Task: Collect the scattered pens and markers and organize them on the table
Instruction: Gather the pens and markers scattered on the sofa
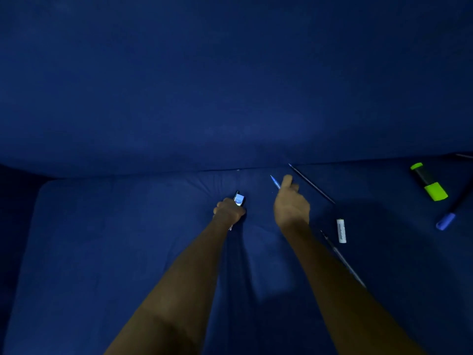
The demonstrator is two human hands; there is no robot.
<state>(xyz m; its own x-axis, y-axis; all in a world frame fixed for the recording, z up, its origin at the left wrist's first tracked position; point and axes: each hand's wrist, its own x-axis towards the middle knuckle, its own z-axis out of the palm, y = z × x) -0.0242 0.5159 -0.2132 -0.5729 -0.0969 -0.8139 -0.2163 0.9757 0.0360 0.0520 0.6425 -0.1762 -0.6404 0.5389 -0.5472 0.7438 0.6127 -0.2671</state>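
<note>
one head-worn wide view looks forward and down, fairly close, over a dim, seemingly blue-covered surface (pixel 128 252).

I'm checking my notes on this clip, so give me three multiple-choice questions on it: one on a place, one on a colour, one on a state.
1. Where does the highlighter lie?
A. far right
B. far left
C. between the hands

2. What colour is it?
A. red
B. green
C. white

3. What is the right hand doing?
A. lying flat and empty
B. holding a blue pen
C. gripping the highlighter

Answers: 1 A, it lies on the blue cloth near the right edge. 2 B, its cap and end are bright green. 3 B, the pen's tip sticks out above the fingers.
</note>
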